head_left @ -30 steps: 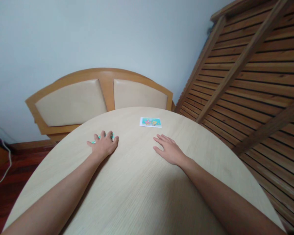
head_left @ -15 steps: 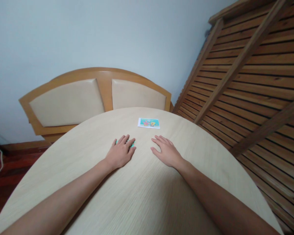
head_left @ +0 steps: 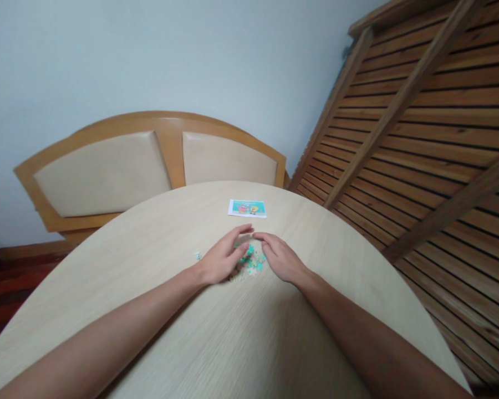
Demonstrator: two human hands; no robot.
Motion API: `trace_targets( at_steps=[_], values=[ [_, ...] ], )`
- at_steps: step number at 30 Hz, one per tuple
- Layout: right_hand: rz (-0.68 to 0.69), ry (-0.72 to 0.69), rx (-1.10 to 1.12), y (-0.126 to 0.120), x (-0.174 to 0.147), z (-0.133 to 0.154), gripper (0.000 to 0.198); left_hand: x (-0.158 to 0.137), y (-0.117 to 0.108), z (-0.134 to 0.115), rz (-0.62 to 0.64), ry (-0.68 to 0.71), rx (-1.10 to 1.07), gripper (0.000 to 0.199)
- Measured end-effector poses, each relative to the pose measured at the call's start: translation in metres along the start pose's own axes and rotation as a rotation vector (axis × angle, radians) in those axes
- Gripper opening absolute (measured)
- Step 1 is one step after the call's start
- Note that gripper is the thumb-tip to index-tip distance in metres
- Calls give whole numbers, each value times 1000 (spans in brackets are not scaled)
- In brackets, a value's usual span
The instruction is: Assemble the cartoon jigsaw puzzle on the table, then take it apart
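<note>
A loose pile of small teal and pale puzzle pieces [head_left: 255, 261] lies on the round wooden table [head_left: 158, 327]. My left hand [head_left: 227, 256] curves around the pile's left side, on edge, with its fingers extended. On the right, my right hand [head_left: 280, 257] mirrors it, fingers stretched and slightly bent. The fingertips of both hands come close together at the far side of the pile. A few stray pieces [head_left: 198, 255] lie left of my left hand. Beyond the hands rests a flat picture card [head_left: 247, 208] with cartoon figures on teal.
Behind the table stands a wooden headboard [head_left: 170, 149] with cream padded panels, against a pale wall [head_left: 170, 55]. A large slatted wooden frame [head_left: 416, 144] leans at the right. Dark red flooring [head_left: 12, 299] shows at the left.
My left hand has moved right, turning from palm-down to on edge, and the pieces under it now lie between both hands. My right hand has tilted inward. The view has shifted slightly.
</note>
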State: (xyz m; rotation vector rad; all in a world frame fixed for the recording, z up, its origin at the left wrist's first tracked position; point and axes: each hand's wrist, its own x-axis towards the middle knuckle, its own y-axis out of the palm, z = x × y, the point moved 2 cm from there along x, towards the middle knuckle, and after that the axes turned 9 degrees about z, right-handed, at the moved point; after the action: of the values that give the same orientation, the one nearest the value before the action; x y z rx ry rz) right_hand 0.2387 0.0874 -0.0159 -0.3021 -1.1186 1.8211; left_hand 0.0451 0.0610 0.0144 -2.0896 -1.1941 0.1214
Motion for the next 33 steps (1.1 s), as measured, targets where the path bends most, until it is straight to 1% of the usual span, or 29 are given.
trace_targets(
  at_steps=[1, 3, 4, 6, 8, 9, 10, 12, 15, 17, 19, 21, 23, 24, 28, 30, 33],
  values=[
    [23, -19, -4, 0, 0, 2, 40, -4, -7, 1, -56, -40, 0, 47],
    [70, -69, -25, 1, -1, 6, 40, -15, -21, 8, -154, -180, 73, 47],
    [89, -92, -42, 1, -1, 8, 40, -21, -26, 14, -160, -240, 109, 49],
    [123, -121, -79, 1, -2, 11, 41, -33, -30, 26, -135, -322, 203, 56],
    [153, -139, -102, 1, -3, 13, 43, -42, -25, 38, -63, -408, 297, 60],
    [170, -149, -109, 0, -3, 15, 45, -43, -20, 41, -18, -427, 352, 60],
    [188, -158, -116, 0, -3, 16, 47, -43, -14, 43, 30, -413, 396, 61],
    [214, -167, -129, -1, -4, 17, 50, -36, 0, 39, 81, -365, 431, 62],
    [222, -169, -153, 0, -6, 18, 51, -20, 19, 25, 163, -274, 372, 63],
    [218, -178, -161, 0, -6, 18, 51, -13, 23, 16, 175, -200, 311, 63],
    [206, -185, -157, 0, -6, 18, 50, -12, 20, 13, 143, -143, 219, 57],
    [185, -194, -144, 0, -6, 18, 48, -17, 12, 14, 105, -75, 109, 52],
    [168, -213, -135, 0, -6, 18, 47, -24, 4, 16, 70, -31, 54, 47],
    [163, -220, -133, 0, -6, 18, 46, -27, 1, 17, 60, -12, 75, 43],
    [147, -242, -119, 0, -6, 17, 38, -32, -4, 16, 77, 70, 283, 34],
    [128, -273, -97, -1, -7, 17, 32, -30, -4, 15, 66, 64, 315, 29],
    [99, -311, -63, -2, -7, 19, 24, -27, -3, 15, 61, 46, 308, 19]
  ],
)
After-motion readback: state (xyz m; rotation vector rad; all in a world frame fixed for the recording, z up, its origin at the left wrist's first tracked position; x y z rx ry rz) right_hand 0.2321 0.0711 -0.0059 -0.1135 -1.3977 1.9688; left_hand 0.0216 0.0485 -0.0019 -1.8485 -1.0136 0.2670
